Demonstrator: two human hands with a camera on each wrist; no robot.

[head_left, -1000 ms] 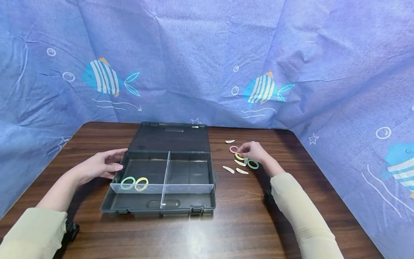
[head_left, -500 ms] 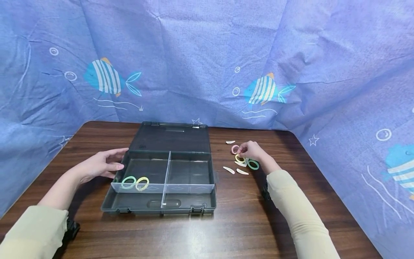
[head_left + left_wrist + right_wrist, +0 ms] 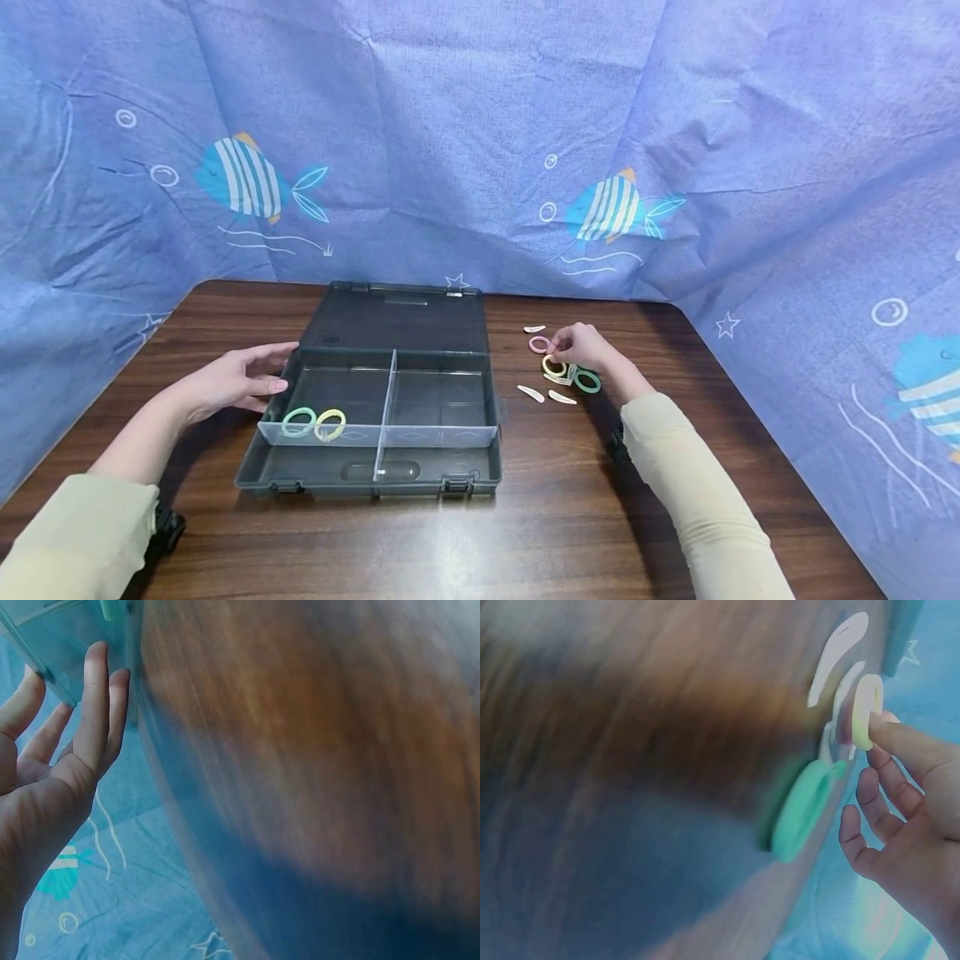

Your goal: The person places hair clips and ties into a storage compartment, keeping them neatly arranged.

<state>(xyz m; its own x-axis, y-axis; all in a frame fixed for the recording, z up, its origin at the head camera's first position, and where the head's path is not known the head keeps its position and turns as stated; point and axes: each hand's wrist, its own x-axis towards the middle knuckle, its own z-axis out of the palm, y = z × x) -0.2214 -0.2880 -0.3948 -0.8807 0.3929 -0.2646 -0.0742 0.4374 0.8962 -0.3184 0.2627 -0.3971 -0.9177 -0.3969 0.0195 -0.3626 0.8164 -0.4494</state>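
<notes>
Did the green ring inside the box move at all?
No, the green ring hasn't shifted either way: it's at the same spot by the clear divider.

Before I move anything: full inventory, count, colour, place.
box: 1, dark grey, open on table
table: 1, brown, under box
backdrop: 1, blue with fish, behind table
boxed rings: 2, green and yellow, at crosswise divider
loose rings: 3, pink, green, yellow, right of box
clips: at least 4, white, right of box
sleeves: 2, pale yellow, both arms
wrist devices: 2, black, at cuffs
left hand: 1, at box's left side
right hand: 1, pinching loose yellow ring
</notes>
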